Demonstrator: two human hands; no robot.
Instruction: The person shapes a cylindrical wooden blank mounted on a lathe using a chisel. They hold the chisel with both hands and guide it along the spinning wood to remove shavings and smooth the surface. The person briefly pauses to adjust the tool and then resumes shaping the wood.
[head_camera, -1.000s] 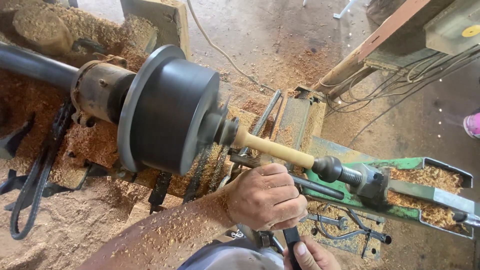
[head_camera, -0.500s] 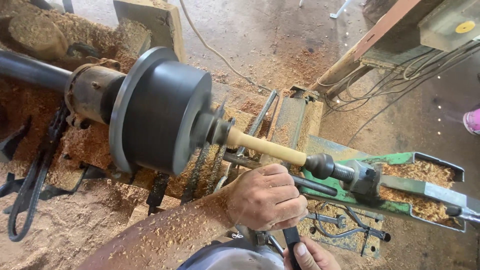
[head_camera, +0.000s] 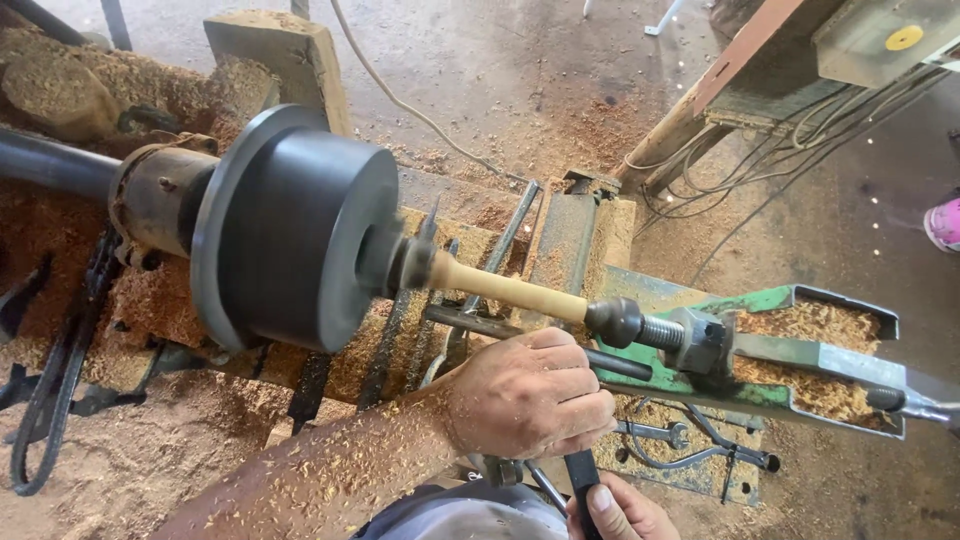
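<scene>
Left hand (head_camera: 530, 395) fisted on the tool rest, right hand (head_camera: 615, 512) gripping the chisel handle (head_camera: 583, 480).
Dig too deep and the thin spindle (head_camera: 505, 290) could catch or snap.

Bright, even daylight. Soft shadows under the pulley (head_camera: 300, 230) and left hand (head_camera: 530, 395). Mild glare on the floor (head_camera: 520, 70) at top. Focus sharp at centre; spindle (head_camera: 510, 290) slightly smeared. Wide-angle bending at the edges.
</scene>
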